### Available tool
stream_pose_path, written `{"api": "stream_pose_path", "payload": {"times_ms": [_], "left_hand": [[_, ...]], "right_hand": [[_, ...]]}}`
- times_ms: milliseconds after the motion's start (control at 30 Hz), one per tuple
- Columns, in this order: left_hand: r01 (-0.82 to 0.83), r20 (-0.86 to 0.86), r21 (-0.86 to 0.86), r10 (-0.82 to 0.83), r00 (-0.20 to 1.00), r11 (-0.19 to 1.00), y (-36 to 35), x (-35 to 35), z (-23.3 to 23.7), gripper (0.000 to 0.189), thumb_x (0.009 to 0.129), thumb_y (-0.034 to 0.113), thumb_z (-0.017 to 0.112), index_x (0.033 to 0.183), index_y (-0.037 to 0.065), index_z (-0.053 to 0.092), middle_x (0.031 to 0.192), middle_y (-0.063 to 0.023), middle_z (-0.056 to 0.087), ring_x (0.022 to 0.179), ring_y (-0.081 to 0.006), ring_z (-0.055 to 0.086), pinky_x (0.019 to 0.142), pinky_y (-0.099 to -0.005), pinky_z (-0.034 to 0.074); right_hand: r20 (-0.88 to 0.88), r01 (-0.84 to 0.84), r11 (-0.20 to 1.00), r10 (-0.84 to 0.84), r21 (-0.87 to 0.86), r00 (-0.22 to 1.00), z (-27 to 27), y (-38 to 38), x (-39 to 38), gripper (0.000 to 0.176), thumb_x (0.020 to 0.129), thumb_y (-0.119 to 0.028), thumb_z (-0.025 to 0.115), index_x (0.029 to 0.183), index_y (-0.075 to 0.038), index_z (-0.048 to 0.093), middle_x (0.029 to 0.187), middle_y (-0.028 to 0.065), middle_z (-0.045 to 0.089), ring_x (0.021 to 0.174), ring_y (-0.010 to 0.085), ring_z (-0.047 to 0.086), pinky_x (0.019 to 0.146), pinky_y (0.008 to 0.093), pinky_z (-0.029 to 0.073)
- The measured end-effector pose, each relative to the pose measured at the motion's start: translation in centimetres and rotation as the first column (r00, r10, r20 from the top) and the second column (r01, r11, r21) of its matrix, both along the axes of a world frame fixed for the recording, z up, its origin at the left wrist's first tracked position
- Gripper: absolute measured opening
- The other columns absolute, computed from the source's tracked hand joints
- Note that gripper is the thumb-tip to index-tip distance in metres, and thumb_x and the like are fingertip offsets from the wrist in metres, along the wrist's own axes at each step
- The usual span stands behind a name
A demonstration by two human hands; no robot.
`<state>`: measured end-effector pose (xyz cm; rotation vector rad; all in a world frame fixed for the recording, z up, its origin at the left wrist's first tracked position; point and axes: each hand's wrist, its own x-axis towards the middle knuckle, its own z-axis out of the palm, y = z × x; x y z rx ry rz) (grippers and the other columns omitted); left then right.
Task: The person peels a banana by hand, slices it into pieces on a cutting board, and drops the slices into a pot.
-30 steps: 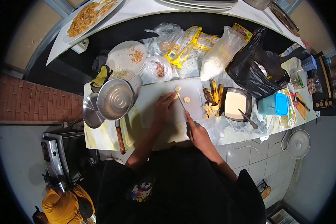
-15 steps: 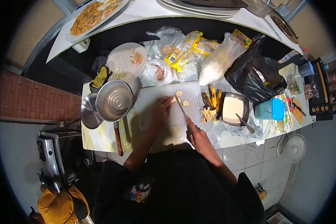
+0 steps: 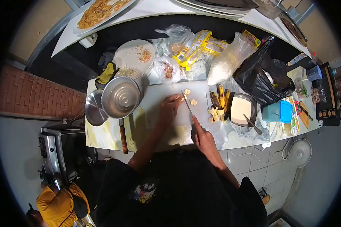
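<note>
My left hand (image 3: 170,108) is closed on a peeled banana (image 3: 183,97) that lies on the white cutting board (image 3: 155,100); most of the banana is hidden under the fingers. My right hand (image 3: 205,140) grips a knife (image 3: 188,104) by its handle, the blade pointing away from me along the banana's cut end. Just right of the blade lie two round banana slices, one slice (image 3: 187,92) farther off and another slice (image 3: 193,102) nearer. Banana peels (image 3: 217,112) are heaped at the board's right edge.
Right of the peels stands a dark bowl of pale batter (image 3: 240,108) with a spoon (image 3: 252,125). A pot (image 3: 121,99) sits left of the board, its handle over the counter edge. Behind are a plate (image 3: 134,56), plastic bags and a black bag (image 3: 261,79); a blue-lidded container (image 3: 285,112) stands right.
The whole view has shifted slightly. The knife tip sits a little farther forward against the banana slices; both hands keep their grip and the two slices stay on the board.
</note>
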<state>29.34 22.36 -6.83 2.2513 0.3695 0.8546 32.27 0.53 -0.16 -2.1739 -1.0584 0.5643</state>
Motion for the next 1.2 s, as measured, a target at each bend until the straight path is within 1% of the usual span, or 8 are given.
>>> {"api": "stream_pose_path", "payload": {"times_ms": [67,367,700,767,800,900,967,1200], "left_hand": [[0.022,0.013,-0.039,-0.022,1.000,0.999,0.3,0.0,0.0,0.028,0.082,0.004,0.073,0.110,0.006,0.072,0.104,-0.0124,0.070,0.092,-0.0296,0.067,0.080,-0.0379,0.056],[-0.012,0.033,0.084,0.010,0.999,0.996,0.3,0.0,0.1,0.025,0.082,0.003,0.072,0.107,0.004,0.071,0.101,-0.0122,0.070,0.091,-0.0295,0.067,0.078,-0.0384,0.056],[0.004,0.063,0.022,-0.005,0.998,1.000,0.3,0.1,0.0,0.027,0.080,-0.003,0.072,0.106,0.003,0.071,0.103,-0.0119,0.070,0.092,-0.0305,0.068,0.079,-0.0387,0.056],[0.005,0.076,0.019,-0.006,0.997,1.000,0.3,0.1,-0.2,0.028,0.079,-0.003,0.072,0.106,0.003,0.071,0.103,-0.0117,0.070,0.091,-0.0304,0.068,0.078,-0.0386,0.057],[0.002,0.081,0.025,-0.004,0.997,1.000,0.4,0.2,-0.2,0.029,0.078,-0.003,0.072,0.107,0.003,0.071,0.102,-0.0116,0.070,0.091,-0.0302,0.068,0.078,-0.0385,0.057],[0.002,0.077,0.038,-0.005,0.997,0.999,0.4,0.2,0.0,0.031,0.078,-0.003,0.072,0.108,0.004,0.071,0.101,-0.0114,0.071,0.090,-0.0298,0.068,0.078,-0.0382,0.057],[0.006,0.064,0.046,-0.009,0.998,0.999,0.5,0.2,0.3,0.031,0.078,-0.003,0.072,0.108,0.004,0.071,0.101,-0.0112,0.071,0.090,-0.0295,0.068,0.078,-0.0380,0.057],[0.010,0.022,0.007,-0.010,1.000,1.000,0.3,-0.1,1.1,0.031,0.078,-0.003,0.072,0.108,0.004,0.071,0.099,-0.0110,0.070,0.089,-0.0296,0.067,0.078,-0.0389,0.056]], "right_hand": [[-0.020,-0.014,1.000,0.014,-0.007,1.000,-0.2,0.0,0.2,0.083,0.081,0.003,0.057,0.155,-0.011,0.023,0.088,0.0265,0.061,0.072,0.0434,0.061,0.067,0.0495,0.050],[0.053,-0.011,0.999,0.014,-0.041,0.999,-0.9,0.3,-0.1,0.084,0.082,0.001,0.058,0.156,-0.013,0.021,0.088,0.0261,0.062,0.073,0.0433,0.063,0.066,0.0500,0.051],[0.054,-0.021,0.992,0.028,-0.123,0.998,-1.1,0.5,-0.1,0.086,0.081,0.002,0.058,0.156,-0.012,0.019,0.089,0.0263,0.062,0.073,0.0443,0.062,0.068,0.0511,0.051],[0.130,-0.002,0.999,0.007,-0.037,0.991,-1.4,0.3,-0.1,0.089,0.077,0.006,0.056,0.156,-0.012,0.021,0.072,0.0246,0.061,0.062,0.0413,0.060,0.062,0.0491,0.048],[0.130,-0.004,0.999,0.009,-0.035,0.992,-1.4,0.3,-0.1,0.089,0.077,0.006,0.056,0.156,-0.012,0.021,0.072,0.0246,0.061,0.062,0.0413,0.060,0.062,0.0491,0.048],[0.129,-0.019,1.000,0.017,0.014,0.992,-0.5,0.4,0.1,0.090,0.075,0.008,0.055,0.156,-0.012,0.021,0.072,0.0245,0.061,0.062,0.0407,0.060,0.062,0.0488,0.048],[-0.007,-0.052,0.989,0.052,-0.141,0.999,0.8,0.7,0.4,0.086,0.080,0.005,0.057,0.156,-0.010,0.018,0.090,0.0272,0.062,0.078,0.0454,0.062,0.071,0.0508,0.050],[-0.041,-0.058,0.988,0.052,-0.141,0.998,0.6,0.5,0.9,0.086,0.081,0.007,0.054,0.156,-0.011,0.018,0.089,0.0283,0.061,0.079,0.0468,0.061,0.072,0.0518,0.050]]}}
